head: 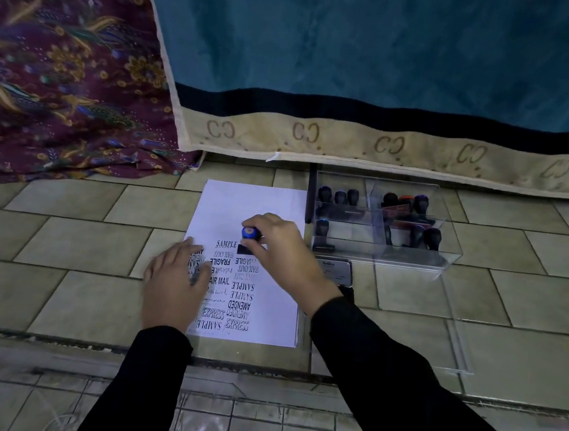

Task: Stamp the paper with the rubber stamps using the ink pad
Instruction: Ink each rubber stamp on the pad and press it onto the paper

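White paper (270,203), its lower half crowded with black stamped words. The stamp (250,233) has a glossy blue knob with a small reddish spot on top, over a black base. On my feed both sleeves (382,378) read plain black. The floor tiles (84,242) are pale olive-beige with dark grout lines. A teal cloth (360,43) is edged by a black band and a tan border of repeated double-C motifs. The maroon fabric (47,74) carries gold flowers and blue-purple feathers. A clear box (376,254) holds black stamps (339,197), one orange-topped. The ink pad (335,271) tin looks silver-grey.
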Available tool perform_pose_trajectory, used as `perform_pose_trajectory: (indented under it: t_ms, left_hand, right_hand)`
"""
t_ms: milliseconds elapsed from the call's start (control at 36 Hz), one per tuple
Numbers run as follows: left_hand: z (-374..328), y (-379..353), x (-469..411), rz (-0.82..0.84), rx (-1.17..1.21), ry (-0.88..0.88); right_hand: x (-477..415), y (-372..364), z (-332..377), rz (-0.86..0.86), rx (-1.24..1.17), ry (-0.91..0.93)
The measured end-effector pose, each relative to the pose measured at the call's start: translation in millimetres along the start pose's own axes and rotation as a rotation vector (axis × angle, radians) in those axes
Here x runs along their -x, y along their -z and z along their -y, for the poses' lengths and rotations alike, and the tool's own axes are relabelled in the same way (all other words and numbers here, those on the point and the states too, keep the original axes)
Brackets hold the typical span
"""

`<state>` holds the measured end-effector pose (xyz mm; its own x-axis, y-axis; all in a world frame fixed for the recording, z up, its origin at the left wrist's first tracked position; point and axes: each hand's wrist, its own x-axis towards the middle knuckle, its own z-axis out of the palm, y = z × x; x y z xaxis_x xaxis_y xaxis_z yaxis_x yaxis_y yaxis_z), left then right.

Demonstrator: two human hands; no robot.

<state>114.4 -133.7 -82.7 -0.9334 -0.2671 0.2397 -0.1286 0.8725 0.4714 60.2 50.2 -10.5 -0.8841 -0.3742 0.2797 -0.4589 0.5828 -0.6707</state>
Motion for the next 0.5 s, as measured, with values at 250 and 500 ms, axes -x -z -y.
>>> perform_pose_trajectory:
  t_ms: [250, 500]
  left_hand:
    - [-1.9, 1.2, 0.4, -0.005, -0.002, 0.001]
    - [-1.3, 0.9, 0.0, 0.004, -0.009, -0.002]
  right_hand:
    - [-6.3, -12.4, -6.8, 0.054, 0.065, -0.019]
    - [-7.7, -14.4, -5.8, 0.077, 0.08, -0.048]
